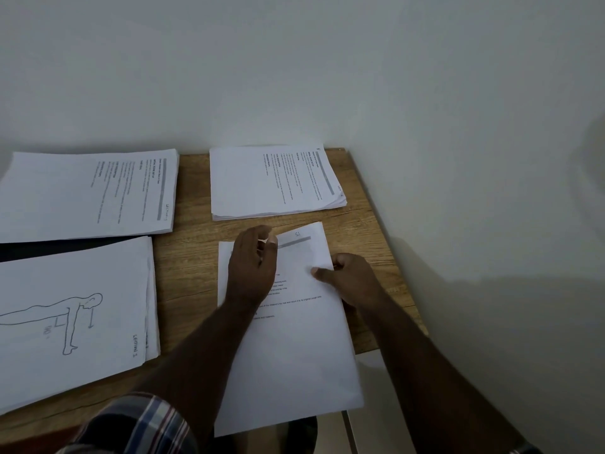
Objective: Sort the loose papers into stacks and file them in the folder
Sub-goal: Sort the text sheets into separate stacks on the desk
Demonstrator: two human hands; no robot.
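The near pile of white printed sheets, overhanging the front edge of the wooden bench, is pinched at its top corner by the left hand and gripped at its right edge by the right hand. The top sheet should be peeled singly (its corner is already lifted), its heading read, then laid squarely on the matching stack, such as the far right stack.

You're at a plain study corner, home or office: a wooden desk against a bare white wall, printed paper stacks on that desk.
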